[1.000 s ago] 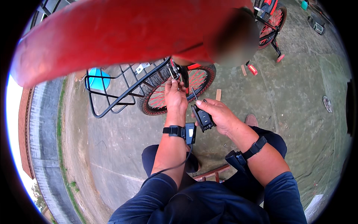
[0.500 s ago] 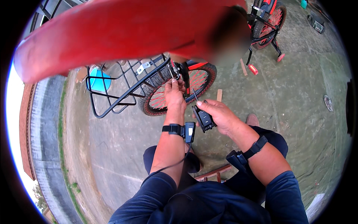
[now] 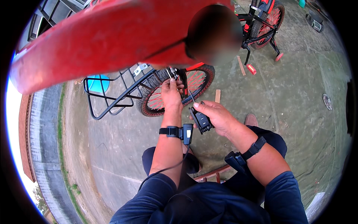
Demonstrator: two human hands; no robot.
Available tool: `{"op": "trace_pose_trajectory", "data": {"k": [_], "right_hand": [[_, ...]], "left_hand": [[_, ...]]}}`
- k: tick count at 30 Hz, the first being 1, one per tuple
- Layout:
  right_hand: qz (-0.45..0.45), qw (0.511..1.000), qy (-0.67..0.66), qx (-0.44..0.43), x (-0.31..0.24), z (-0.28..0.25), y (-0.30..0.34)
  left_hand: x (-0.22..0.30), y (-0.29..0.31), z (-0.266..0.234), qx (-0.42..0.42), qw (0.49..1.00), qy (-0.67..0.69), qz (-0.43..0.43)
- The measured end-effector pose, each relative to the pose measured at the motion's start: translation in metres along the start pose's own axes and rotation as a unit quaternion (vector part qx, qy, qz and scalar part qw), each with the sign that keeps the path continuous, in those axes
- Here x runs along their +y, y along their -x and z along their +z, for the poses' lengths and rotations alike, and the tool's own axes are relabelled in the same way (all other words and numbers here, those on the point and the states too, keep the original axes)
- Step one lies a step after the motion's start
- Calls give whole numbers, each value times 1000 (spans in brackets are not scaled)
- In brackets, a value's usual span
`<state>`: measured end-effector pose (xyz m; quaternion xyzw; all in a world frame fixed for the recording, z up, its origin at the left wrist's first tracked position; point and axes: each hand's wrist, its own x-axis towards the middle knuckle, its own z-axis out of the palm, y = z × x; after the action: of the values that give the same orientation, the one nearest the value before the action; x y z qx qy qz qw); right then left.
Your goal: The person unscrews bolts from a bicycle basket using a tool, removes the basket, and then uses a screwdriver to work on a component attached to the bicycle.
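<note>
A bicycle wheel [image 3: 199,91] with red spokes and a black knobby tyre stands ahead of me, a black wire rack [image 3: 123,98] at its left. My left hand [image 3: 172,93] is closed, fingertips pinched at the silvery brake part [image 3: 171,71] above the wheel; exactly what they grip is hidden. In my right hand [image 3: 216,115] is a black folding multi-tool [image 3: 202,121], held below and right of the wheel. One thin metal bit [image 3: 192,96] sticks up from it toward the wheel, apart from the brake.
A large red shape [image 3: 112,41] covers the upper view. Another bicycle with a red-spoked wheel [image 3: 268,24] stands at the far right. On the floor lie a red piece [image 3: 251,69], thin wooden strips [image 3: 217,96] and a small disc [image 3: 327,101]. A blue basin [image 3: 99,85] sits beyond the rack.
The red shape overhead has shifted a little left and down in view. Both hands have moved only slightly, and the right still holds the multi-tool.
</note>
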<state>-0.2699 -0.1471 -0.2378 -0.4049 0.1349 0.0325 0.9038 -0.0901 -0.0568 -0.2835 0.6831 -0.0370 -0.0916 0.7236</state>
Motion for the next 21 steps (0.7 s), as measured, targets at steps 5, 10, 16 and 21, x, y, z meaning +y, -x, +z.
{"op": "trace_pose_trajectory", "data": {"k": [5, 10, 16, 21], "right_hand": [[1, 1000, 1, -2, -2, 0, -1], [7, 1000, 1, -7, -1, 0, -3], [1, 1000, -2, -6, -5, 1, -1], [-2, 1000, -5, -5, -4, 2, -2]], "left_hand": [[3, 2, -3, -15, 1000, 0, -3], [10, 15, -4, -34, 996, 75, -31], [30, 34, -9, -37, 991, 124, -28], [44, 31, -20, -55, 988, 138, -33]]}}
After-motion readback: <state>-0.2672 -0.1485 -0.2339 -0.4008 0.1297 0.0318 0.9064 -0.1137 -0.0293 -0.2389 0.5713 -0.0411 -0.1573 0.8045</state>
